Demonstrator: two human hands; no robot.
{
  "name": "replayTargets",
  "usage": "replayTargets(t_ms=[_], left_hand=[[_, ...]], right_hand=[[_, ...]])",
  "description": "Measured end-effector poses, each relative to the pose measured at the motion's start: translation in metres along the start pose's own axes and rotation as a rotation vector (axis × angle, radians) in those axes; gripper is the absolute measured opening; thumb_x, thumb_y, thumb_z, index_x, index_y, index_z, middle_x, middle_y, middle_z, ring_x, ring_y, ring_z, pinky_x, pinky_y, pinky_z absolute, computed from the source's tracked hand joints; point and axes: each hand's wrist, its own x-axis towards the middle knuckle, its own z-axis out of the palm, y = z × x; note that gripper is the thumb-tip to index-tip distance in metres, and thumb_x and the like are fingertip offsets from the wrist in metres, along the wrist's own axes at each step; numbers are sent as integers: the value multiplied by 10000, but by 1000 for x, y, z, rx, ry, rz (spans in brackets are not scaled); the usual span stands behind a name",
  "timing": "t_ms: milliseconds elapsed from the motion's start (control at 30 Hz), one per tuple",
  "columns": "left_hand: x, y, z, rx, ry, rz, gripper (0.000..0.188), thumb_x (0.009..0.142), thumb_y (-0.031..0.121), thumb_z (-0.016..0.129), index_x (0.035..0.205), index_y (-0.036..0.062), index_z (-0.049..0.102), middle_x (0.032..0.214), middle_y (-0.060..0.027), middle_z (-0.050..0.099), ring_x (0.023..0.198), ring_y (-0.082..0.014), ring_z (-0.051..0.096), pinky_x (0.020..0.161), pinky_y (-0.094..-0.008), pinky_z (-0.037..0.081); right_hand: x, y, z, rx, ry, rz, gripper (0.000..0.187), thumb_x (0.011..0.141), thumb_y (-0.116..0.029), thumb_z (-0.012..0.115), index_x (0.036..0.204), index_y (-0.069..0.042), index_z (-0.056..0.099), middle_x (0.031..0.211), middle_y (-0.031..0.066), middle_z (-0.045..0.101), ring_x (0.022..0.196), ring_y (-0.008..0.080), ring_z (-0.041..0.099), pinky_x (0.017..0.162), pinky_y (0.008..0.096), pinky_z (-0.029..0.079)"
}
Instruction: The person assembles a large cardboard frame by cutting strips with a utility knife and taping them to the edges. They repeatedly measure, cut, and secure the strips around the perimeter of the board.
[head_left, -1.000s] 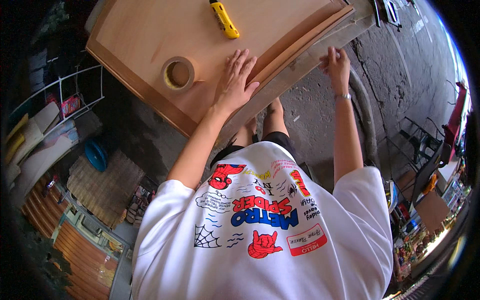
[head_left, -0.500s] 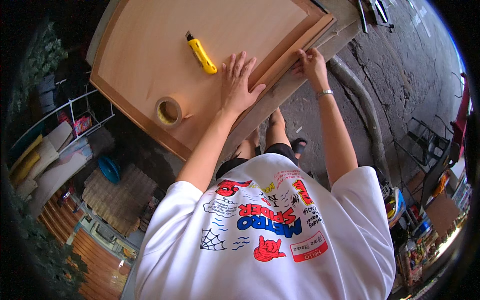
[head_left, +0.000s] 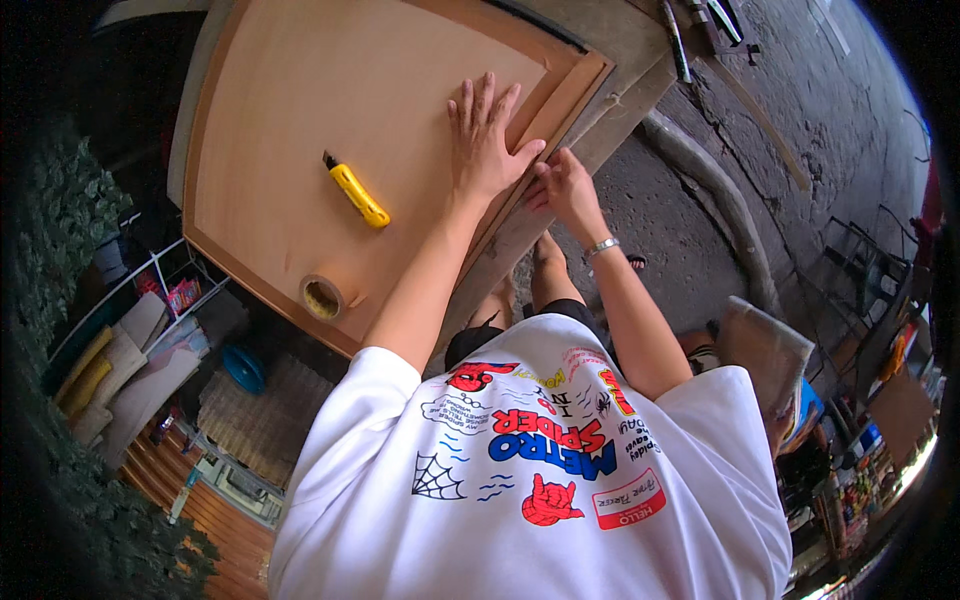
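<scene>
My left hand [head_left: 488, 145] lies flat with spread fingers on a light brown wooden panel [head_left: 400, 70], its thumb over the darker raised border strip [head_left: 568, 92]. My right hand [head_left: 572, 198] is beside the panel's near right edge. Its fingers are curled together, and whatever they grip, if anything, is hidden. To the left of my left hand rests a yellow utility knife [head_left: 357, 190] with its dark tip pointing up and left. A roll of tape [head_left: 322, 297] sits near the panel's lower left edge.
The panel rests on a wooden bench [head_left: 630, 60]. Several tools, one a hammer [head_left: 705, 25], lie at the bench's far right. A thick pale log or pipe [head_left: 715, 185] crosses the rough floor. A blue basin [head_left: 243, 369] is at lower left.
The view has shifted, so the knife and tape sit lower and further left. My right hand has slid along the edge toward me, closer to my left hand, which remains flat.
</scene>
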Motion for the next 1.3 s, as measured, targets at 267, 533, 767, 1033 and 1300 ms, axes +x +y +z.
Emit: replayTargets(t_ms=[267,533,767,1033,1300], left_hand=[[94,25,35,14,72,39,978,799,563,813,1604,200,392,1713,-206,207,1561,-523,122,1220,-708,152],[133,21,39,96,23,100,1163,723,716,807,1654,245,293,1727,-240,110,1571,-534,20,1211,-733,88],[151,42,40,53,35,38,1303,659,463,933,1680,181,174,1732,-245,58,1585,-491,-4,1246,-695,77],[45,-14,-8,118,-168,247,1373,725,644,838,1687,146,-5,1745,-212,-22,1599,-451,-24,1262,-639,75],[-154,-50,-118,272,-525,146,1383,715,579,866,1686,131,-10,1753,-168,-41,1618,-362,-16,1293,-550,110]], right_hand=[[-1,0,3,1,53,43,132,1071,-120,550,1047,-1,498,853,155,703,644,235,733,519,375,593],[-3,1,1,44,33,40,133,1076,-138,561,1056,-14,521,833,139,703,651,236,733,523,367,589],[-4,-3,5,150,54,93,140,1073,-125,551,1045,5,509,763,147,699,600,240,731,487,360,587],[-1,1,3,88,86,42,183,1059,-151,604,1090,14,530,818,153,713,641,256,751,489,364,600],[-2,0,5,38,73,-16,270,1083,-228,588,1155,31,561,834,179,718,679,257,750,572,345,621]])
